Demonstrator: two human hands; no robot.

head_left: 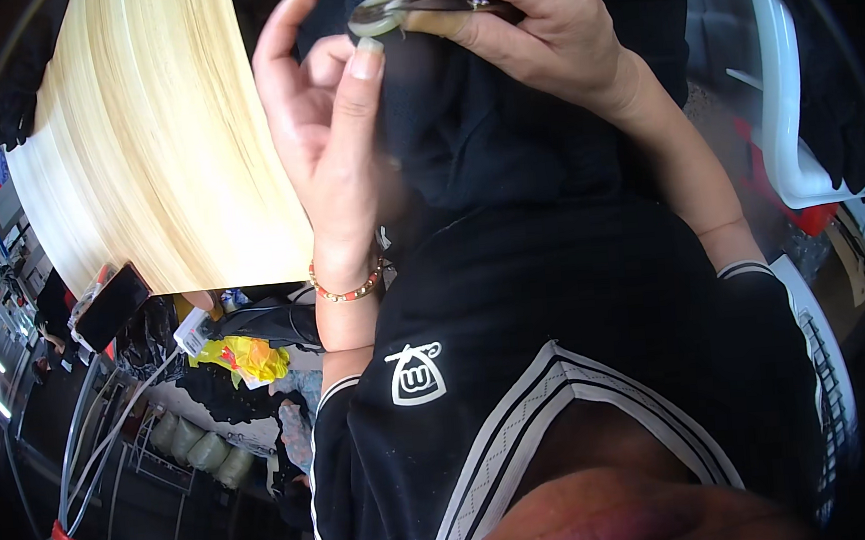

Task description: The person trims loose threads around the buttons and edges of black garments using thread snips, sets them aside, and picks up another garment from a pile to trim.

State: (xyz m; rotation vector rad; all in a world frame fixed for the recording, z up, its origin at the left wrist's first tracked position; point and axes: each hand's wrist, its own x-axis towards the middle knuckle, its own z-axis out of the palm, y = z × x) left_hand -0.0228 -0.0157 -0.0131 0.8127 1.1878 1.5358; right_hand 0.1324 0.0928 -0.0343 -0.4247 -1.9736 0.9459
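My right hand is closed round a dark, flat, two-armed tool that looks like thread snips, its thumb below and fingers above. At the tool's left end sits a small pale, translucent round piece; its exact kind is not clear. Just beneath that piece is the thumb tip of my left hand. The left fingers are apart, the index reaching up to the top edge of the view, and I see nothing held between them. Black cloth lies below both hands, over my lap.
A light wood-grain table stands at the left. A dark phone is at its near corner, with a white plug and cables close by. Beyond lies a yellow plastic bag. A white curved frame rises at the right.
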